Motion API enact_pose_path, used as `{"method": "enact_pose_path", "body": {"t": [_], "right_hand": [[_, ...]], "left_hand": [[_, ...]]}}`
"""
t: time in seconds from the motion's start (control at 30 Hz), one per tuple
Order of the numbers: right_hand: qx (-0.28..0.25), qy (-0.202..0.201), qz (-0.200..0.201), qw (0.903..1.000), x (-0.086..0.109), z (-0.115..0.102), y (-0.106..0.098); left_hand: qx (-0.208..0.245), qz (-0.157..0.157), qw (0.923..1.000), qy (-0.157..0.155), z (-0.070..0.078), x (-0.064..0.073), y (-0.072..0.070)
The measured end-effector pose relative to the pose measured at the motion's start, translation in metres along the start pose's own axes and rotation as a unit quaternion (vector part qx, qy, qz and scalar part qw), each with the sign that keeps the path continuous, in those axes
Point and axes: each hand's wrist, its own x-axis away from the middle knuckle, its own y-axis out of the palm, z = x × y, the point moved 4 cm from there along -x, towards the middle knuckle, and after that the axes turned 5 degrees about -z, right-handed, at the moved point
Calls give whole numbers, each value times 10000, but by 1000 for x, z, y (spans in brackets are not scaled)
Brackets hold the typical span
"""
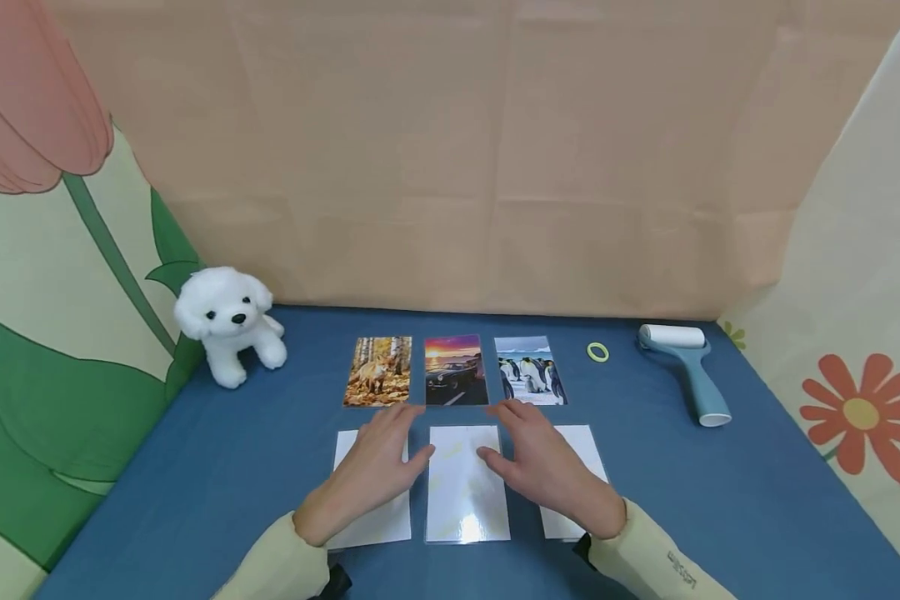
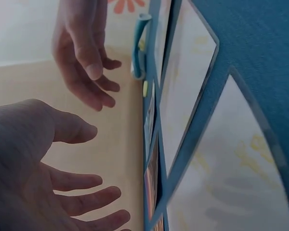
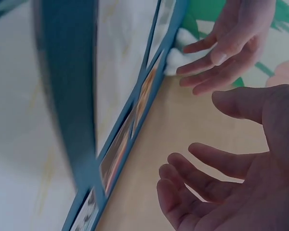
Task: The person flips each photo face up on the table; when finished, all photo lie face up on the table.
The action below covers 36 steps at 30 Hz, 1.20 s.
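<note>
Above the near row of white cards, my left hand (image 1: pixel 377 456) and right hand (image 1: pixel 542 460) hover with relaxed, parted fingers and hold nothing. The left hand overlaps the left white card (image 1: pixel 378 521) in the head view; the right hand overlaps the right one (image 1: pixel 581 442). Between them lies a glossy middle white card (image 1: pixel 467 483) with faint yellow marks. Just beyond the fingertips is a row of picture cards: a fox among autumn trees (image 1: pixel 378 372), a dark car at sunset (image 1: pixel 455 372) and penguins on snow (image 1: pixel 530 372). Both wrist views show the hands apart from the cards.
A white plush dog (image 1: pixel 228 321) sits at the back left of the blue table (image 1: pixel 217 467). Right of the picture cards lie a small yellow-green ring (image 1: pixel 597 352) and a lint roller (image 1: pixel 692 371) with a blue handle. Brown paper (image 1: pixel 487 167) hangs behind the table.
</note>
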Motion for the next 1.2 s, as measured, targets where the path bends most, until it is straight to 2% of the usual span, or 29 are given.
{"method": "enact_pose_path", "body": {"t": [0.23,0.4,0.6,0.83,0.9,1.03,1.2], "right_hand": [[209,-530,-407,9975,-4,-24,15],[298,-755,-851,9931,-7,-41,30],[403,-832,-1261,9877,-8,-56,44],[730,-1076,-1399,9816,-10,-69,60],[864,-1134,-1434,9793,-10,-72,64],[1203,-1211,-1490,9740,-10,-75,71],[1469,-1283,-1541,9686,-8,-80,73]], "left_hand": [[-42,70,9997,-242,-16,25,-3],[-173,49,9977,-656,-29,46,-6],[-219,-260,9913,-1272,-44,63,-11],[-297,-710,9761,-2033,-61,74,-11],[-332,-756,9728,-2166,-64,76,-10],[-377,-793,9698,-2277,-67,79,-8],[-282,-708,9715,-2243,-66,83,-6]]}}
